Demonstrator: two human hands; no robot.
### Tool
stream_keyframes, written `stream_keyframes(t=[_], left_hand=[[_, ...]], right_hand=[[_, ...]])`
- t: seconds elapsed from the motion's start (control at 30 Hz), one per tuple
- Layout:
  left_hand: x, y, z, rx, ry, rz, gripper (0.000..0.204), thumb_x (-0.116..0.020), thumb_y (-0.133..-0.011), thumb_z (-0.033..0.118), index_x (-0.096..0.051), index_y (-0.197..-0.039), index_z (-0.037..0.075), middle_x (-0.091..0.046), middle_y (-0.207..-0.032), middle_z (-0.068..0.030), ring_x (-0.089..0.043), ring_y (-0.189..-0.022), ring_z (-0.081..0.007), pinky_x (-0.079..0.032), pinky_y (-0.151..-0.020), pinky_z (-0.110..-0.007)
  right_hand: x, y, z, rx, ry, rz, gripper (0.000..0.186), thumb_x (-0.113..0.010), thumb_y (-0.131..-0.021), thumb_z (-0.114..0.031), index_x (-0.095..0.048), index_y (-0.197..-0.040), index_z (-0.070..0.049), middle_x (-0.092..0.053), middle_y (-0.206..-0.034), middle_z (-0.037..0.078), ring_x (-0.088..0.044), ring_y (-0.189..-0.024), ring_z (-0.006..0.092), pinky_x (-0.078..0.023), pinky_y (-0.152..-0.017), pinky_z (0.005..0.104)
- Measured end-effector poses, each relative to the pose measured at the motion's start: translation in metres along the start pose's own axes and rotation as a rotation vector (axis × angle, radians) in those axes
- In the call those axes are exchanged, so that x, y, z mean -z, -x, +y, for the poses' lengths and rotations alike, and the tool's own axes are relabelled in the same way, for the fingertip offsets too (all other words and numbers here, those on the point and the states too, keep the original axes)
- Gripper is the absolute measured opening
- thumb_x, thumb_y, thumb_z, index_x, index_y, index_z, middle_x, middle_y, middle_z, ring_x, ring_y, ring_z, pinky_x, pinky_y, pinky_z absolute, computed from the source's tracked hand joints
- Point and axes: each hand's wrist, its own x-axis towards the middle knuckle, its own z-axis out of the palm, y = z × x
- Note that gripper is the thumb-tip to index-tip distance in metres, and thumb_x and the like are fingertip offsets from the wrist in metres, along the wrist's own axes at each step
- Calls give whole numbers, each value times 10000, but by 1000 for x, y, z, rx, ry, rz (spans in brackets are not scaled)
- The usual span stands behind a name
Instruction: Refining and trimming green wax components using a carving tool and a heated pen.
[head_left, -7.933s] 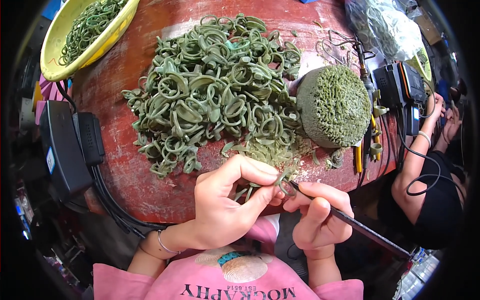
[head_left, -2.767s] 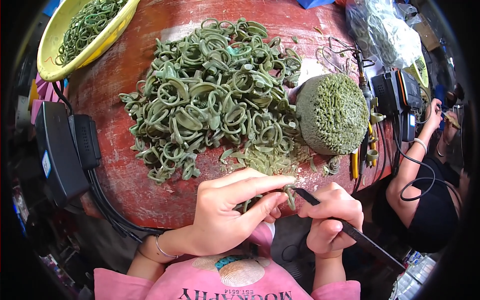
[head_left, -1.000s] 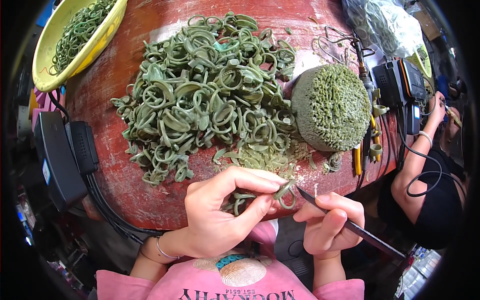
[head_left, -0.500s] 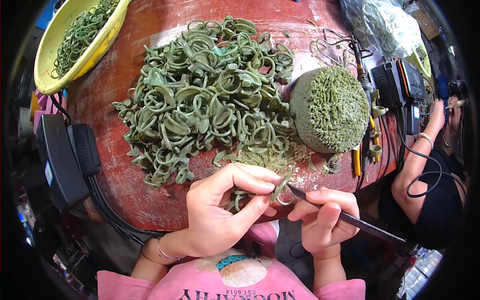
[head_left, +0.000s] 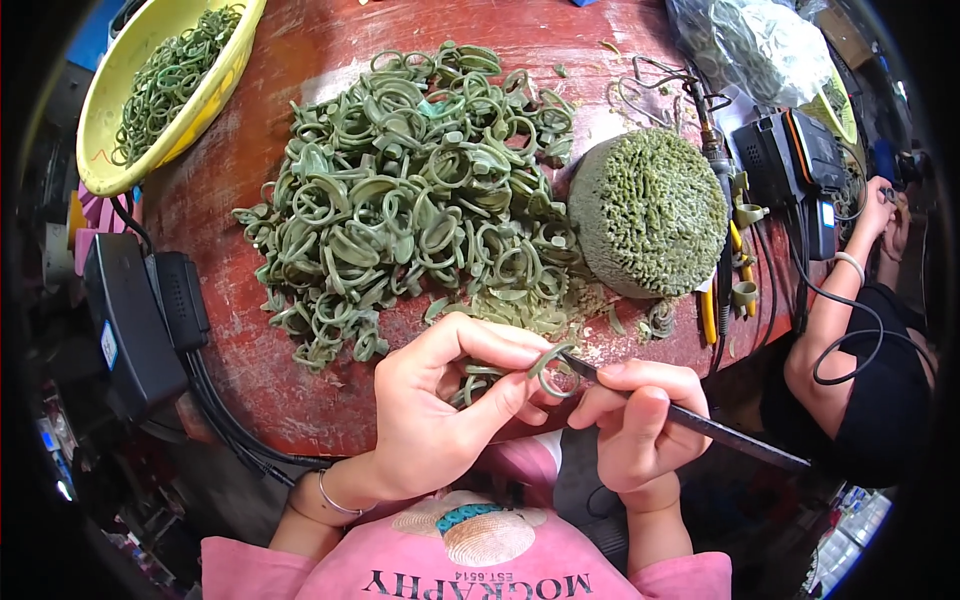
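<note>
My left hand (head_left: 435, 415) pinches a green wax-like ring (head_left: 542, 364) between thumb and forefinger, at the near edge of the table. More green rings (head_left: 476, 384) show inside the curl of that hand. My right hand (head_left: 650, 428) is closed round a long, dark, flat blade (head_left: 738, 438), a knife or a file; I cannot tell which. Its tip meets the ring's upper right edge. Beyond my hands lies a large heap of similar green rings (head_left: 395, 200), with pale green shavings (head_left: 530, 312) at its near side.
A round, rough-topped green block (head_left: 655, 215) stands right of the heap. Beyond it are a wired pen-like tool (head_left: 715, 140), yellow-handled tools (head_left: 707, 315) and a black box (head_left: 780, 155). A yellow basket (head_left: 95, 165) of rings sits far left. At right, another person's arm (head_left: 840, 280) shows.
The ring has turned in my left fingers and now shows its round opening more fully. The blade tip has shifted slightly left and up with my right hand. The whole view has moved a little.
</note>
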Motion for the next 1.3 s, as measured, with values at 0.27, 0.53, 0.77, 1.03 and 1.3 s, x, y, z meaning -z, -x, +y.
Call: stream_keyframes(t=[0.27, 0.53, 0.77, 1.03, 1.3], left_hand=[[0, 1, -3, -16, -2, 16, 106, -549, -823, -90, -518, -924, -72, -581, -1005, -195, -614, -835, -178, -558, -673, -270], [0, 1, -4, 9, -6, 12, 114, -561, -820, -84, -529, -928, -71, -590, -986, -181, -611, -816, -158, -550, -670, -255], [-1, 2, 1, 41, -43, 32, 127, -568, -827, -64, -520, -944, -71, -611, -922, -160, -628, -770, -155, -546, -650, -257], [2, 1, 7, 143, 29, -12, 117, -562, -845, -31, -502, -940, -66, -623, -848, -145, -637, -735, -165, -547, -623, -260], [6, 0, 6, 225, 145, -28, 121, -561, -846, -28, -494, -943, -55, -624, -819, -139, -638, -702, -163, -542, -583, -258]], right_hand=[[-1, -1, -3, -104, -212, -62, 200, -452, -922, -123, -574, -935, 35, -616, -611, 113, -573, -507, 125, -458, -484, 225], [-3, -1, -1, -70, -147, 20, 231, -432, -934, -150, -567, -936, 37, -612, -602, 101, -583, -515, 124, -454, -465, 226], [0, 0, -5, -70, -186, -68, 253, -487, -905, -174, -590, -977, 45, -636, -638, 123, -600, -511, 167, -486, -487, 259], [2, -4, 1, 159, 74, -129, 215, -539, -878, -110, -577, -1022, 44, -628, -632, 99, -591, -507, 176, -480, -479, 267], [1, -3, 6, 299, 135, -117, 217, -555, -873, -103, -581, -1011, 62, -611, -606, 86, -586, -493, 172, -468, -455, 245]])
